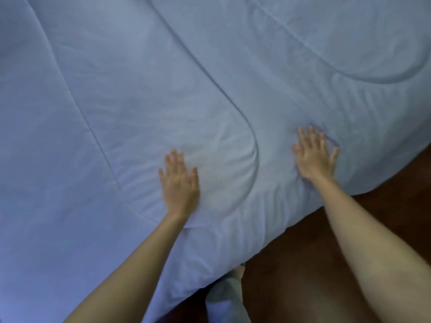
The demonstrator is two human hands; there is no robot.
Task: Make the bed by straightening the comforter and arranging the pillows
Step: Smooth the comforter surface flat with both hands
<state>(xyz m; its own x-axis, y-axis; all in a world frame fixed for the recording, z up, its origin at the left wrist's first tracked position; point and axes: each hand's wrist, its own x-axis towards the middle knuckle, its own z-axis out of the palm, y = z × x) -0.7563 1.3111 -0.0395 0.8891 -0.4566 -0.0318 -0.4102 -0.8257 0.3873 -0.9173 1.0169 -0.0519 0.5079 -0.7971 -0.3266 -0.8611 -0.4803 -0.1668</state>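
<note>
We have both palms flat on the comforter [144, 94], fingers spread and gripping nothing. The left hand [179, 183] lies just below the middle of the frame, and the right hand [313, 157] sits a little higher, toward the right. We judge the hands are open like this because pressing with a wide palm pushes wrinkles outward, where a pinch would only bunch the cloth. Fine creases fan out around both hands, thickest between them and along the lower edge, so this corner looks like the part needing work.

Between the hands a curved stitched seam [254, 145] runs down from the top of the frame and bends left. The puffed panel inside that bend holds the left hand, while the right hand presses the flatter border outside it. The pale blue comforter fills almost the whole frame. Its edge slants from lower left up to the right side, hanging over the dark floor [384, 183] at lower right. A fold of cloth [224, 294] shows at the bottom centre, too blurred to identify. No pillows are in view, so arranging them seems yet to come
</note>
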